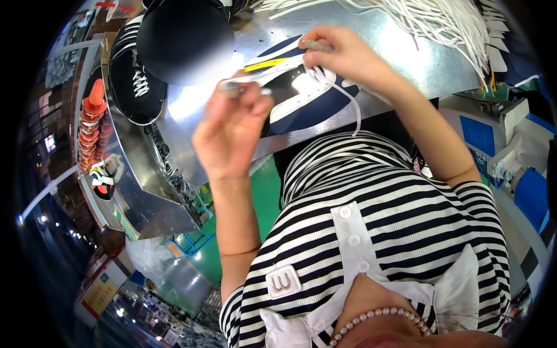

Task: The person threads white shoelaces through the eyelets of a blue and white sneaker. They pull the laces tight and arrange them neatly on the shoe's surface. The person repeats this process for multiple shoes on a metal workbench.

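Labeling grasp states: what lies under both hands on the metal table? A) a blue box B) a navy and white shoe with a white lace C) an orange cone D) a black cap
B: the navy and white shoe lies on the metal table, with the left hand and right hand pinching the ends of its white lace.

Navy-and-white shoe [301,95], white lace [347,98]

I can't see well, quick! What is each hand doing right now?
Left hand: closed, pinching one end of the white shoelace.
Right hand: closed, pinching the shoelace's other end above the navy and white shoe.
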A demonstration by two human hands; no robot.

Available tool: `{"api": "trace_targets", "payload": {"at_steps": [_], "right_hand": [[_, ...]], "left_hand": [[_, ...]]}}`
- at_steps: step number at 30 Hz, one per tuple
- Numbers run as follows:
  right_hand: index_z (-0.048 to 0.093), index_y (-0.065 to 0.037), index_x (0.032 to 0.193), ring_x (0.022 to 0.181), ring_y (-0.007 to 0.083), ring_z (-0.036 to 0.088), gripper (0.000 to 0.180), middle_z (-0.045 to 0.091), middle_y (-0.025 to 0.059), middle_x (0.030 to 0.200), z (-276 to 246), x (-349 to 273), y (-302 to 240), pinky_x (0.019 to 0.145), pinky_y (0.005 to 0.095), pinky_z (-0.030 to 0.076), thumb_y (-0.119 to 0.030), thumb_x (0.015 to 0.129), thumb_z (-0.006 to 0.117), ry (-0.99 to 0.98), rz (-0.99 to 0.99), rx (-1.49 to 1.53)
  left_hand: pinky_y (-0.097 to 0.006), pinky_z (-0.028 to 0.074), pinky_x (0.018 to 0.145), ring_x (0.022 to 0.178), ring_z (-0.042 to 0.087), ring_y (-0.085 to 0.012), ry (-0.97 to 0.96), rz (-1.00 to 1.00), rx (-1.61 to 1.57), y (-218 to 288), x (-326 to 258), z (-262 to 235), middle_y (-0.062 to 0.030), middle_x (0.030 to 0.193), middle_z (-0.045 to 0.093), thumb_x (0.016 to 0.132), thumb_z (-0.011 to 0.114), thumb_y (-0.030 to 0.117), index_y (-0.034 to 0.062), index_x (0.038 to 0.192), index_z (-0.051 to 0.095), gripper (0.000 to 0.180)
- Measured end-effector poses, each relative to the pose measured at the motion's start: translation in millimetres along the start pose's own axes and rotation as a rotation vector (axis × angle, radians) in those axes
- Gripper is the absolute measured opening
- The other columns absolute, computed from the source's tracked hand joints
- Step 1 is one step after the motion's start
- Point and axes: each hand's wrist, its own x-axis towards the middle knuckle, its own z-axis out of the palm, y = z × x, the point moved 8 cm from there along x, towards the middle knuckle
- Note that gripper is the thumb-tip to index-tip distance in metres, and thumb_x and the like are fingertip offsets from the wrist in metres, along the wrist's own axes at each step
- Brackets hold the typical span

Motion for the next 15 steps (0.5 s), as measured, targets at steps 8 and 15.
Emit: {"api": "trace_targets", "payload": {"at_steps": [8, 15], "right_hand": [[0.064, -0.006, 0.108, 0.076, 0.019, 0.064, 0.033, 0.069, 0.0048, 0.083, 0.9, -11.3, -10.6, 0.071, 0.0327, 0.048, -0.035, 0.093, 0.057, 0.183, 0.024, -0.019], [0.063, -0.005, 0.108, 0.076, 0.016, 0.063, 0.031, 0.068, 0.004, 0.083, -4.3, -8.5, -1.9, 0.072, 0.0303, 0.048, -0.032, 0.096, 0.053, 0.259, 0.003, -0.007]], "left_hand": [[-0.032, 0.046, 0.073, 0.091, 0.055, -0.0191, -0.182, 0.493, -0.537, 119.4, -40.8, 61.8, -0.0088, 0.093, 0.051, 0.081, 0.055, -0.009, -0.0015, 0.093, 0.049, 0.015], [-0.034, 0.044, 0.092, 0.11, 0.053, -0.0219, 0.174, 0.344, 1.524, 14.4, -30.1, 48.0, -0.0095, 0.116, 0.059, 0.081, 0.072, 0.005, 0.0032, 0.094, 0.066, 0.015]]}}
